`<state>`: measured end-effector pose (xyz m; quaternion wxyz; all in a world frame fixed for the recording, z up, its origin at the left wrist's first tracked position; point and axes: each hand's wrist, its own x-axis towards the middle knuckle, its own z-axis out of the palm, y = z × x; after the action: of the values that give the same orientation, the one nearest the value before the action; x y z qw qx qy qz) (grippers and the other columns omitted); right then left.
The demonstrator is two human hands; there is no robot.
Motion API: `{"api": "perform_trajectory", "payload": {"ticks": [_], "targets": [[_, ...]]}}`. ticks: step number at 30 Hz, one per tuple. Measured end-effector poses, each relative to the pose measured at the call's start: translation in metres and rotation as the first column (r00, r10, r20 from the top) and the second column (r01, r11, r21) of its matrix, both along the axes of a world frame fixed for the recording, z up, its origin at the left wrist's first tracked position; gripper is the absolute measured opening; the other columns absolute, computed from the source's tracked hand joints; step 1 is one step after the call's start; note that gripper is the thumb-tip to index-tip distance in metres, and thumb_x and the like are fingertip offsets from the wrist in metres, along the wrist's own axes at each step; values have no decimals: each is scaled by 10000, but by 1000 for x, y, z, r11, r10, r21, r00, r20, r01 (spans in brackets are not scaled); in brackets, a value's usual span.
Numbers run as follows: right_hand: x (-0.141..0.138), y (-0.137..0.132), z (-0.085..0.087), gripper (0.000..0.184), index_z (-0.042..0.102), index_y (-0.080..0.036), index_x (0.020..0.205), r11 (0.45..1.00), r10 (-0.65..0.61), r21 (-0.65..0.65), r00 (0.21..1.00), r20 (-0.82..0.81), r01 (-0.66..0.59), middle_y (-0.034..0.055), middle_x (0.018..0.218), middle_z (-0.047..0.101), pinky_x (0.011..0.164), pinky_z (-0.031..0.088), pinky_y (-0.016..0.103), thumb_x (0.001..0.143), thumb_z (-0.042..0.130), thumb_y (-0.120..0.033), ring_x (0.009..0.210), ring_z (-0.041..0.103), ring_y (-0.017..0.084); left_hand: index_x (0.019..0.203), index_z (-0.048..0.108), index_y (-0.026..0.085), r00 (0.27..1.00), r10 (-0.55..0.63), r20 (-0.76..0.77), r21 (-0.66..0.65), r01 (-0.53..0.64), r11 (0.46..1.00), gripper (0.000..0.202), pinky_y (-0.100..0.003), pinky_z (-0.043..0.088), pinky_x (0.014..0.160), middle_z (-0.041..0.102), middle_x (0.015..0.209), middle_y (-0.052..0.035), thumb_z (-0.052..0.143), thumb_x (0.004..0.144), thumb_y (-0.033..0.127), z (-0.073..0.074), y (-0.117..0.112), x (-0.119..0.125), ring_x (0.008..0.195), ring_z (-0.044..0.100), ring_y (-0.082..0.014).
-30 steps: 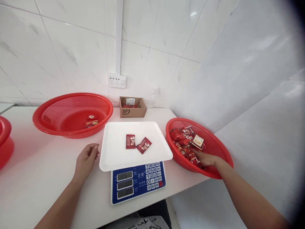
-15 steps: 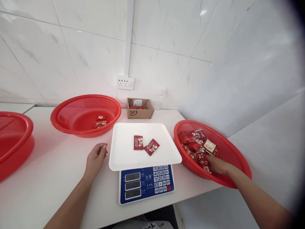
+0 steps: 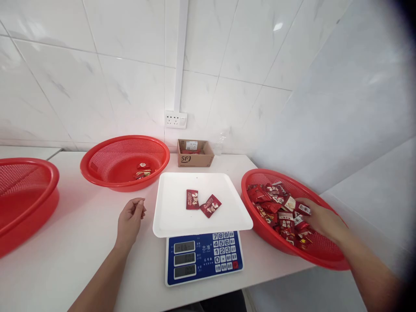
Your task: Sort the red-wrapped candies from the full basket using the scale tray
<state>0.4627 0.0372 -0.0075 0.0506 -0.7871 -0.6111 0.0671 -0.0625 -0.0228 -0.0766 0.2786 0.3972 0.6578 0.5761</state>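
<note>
A blue digital scale (image 3: 204, 256) carries a white tray (image 3: 172, 208) with two red snack packets (image 3: 203, 203) lying on it. To its right a red mesh basket (image 3: 325, 255) holds several red packets (image 3: 276, 208). My right hand (image 3: 320, 221) is inside that basket, fingers resting on the packets at its far side; whether it grips one I cannot tell. On the white table (image 3: 81, 242), just left of the tray, rests my left hand (image 3: 130, 219), fingers loosely curled and holding nothing.
A second red basket (image 3: 97, 171) with a few packets stands behind my left hand. A third red basket (image 3: 19, 203) sits at the far left. A small cardboard box (image 3: 195, 159) stands against the tiled wall under a power socket (image 3: 176, 119). The table's edge lies under the right basket.
My right hand has shifted from the basket's near side toward its far side, over the packets. The view has swung left and down. My left hand stays put.
</note>
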Motion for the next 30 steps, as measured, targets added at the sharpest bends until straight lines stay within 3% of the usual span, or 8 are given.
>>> {"api": "perform_trajectory", "payload": {"ticks": [6,9,12,15,19,24,26,30], "targets": [[-48,-11,31,488,441,-242,1294,946,-135,269,975,-179,180,134,1185,601,850,427,425,811,498,-288,1052,561,342,910,562,223,987,156,42,164,-160,973,215,-258,445,606,522,717,23,502,834,414,36,-17,7,620,492,-118],[-84,-17,45,470,498,-280,1221,850,-9,477,911,-411,224,67,1204,582,917,434,392,759,582,-301,1069,555,285,913,582,226,997,22,76,244,-40,969,218,-271,461,611,541,727,18,543,820,419,61,-23,26,624,507,-123],[-128,-24,48,590,449,-288,1255,830,232,488,629,-742,270,60,1191,563,729,549,348,703,648,-355,969,601,246,991,576,232,949,-301,95,215,276,937,270,-293,508,617,597,826,-16,561,811,433,79,-26,56,709,573,-158],[-176,-35,41,653,458,-291,1230,878,345,434,362,-866,202,45,1112,579,580,564,311,638,726,-362,847,618,212,1179,498,283,768,-606,206,164,584,795,391,-334,547,713,574,1149,-77,562,822,427,88,-27,89,983,591,-221],[-227,-51,23,592,492,-303,1195,900,423,434,152,-893,43,8,975,606,537,554,286,661,743,-351,723,606,162,1344,352,320,577,-733,360,203,719,665,605,-376,516,854,417,1387,-115,618,804,377,88,-27,119,1203,487,-270],[-255,-54,9,534,509,-294,1188,900,435,428,125,-892,-76,9,1016,613,795,539,350,699,718,-346,886,614,184,1237,432,266,568,-648,508,205,651,731,476,-369,543,788,585,1193,-82,597,813,406,81,-25,123,975,637,-221],[-258,-49,8,548,489,-296,1212,902,427,412,128,-895,-127,9,1025,615,773,540,342,711,700,-362,869,617,182,1202,454,250,605,-608,514,175,621,764,452,-359,545,774,614,1138,-77,605,805,407,78,-25,116,918,653,-204],[-254,-34,9,560,445,-301,1261,909,418,383,365,-832,-167,17,1034,617,637,532,332,743,641,-380,779,612,186,1145,477,221,722,-495,483,96,518,850,452,-346,557,727,651,1047,-76,627,777,436,75,-28,97,819,663,-185]]}}
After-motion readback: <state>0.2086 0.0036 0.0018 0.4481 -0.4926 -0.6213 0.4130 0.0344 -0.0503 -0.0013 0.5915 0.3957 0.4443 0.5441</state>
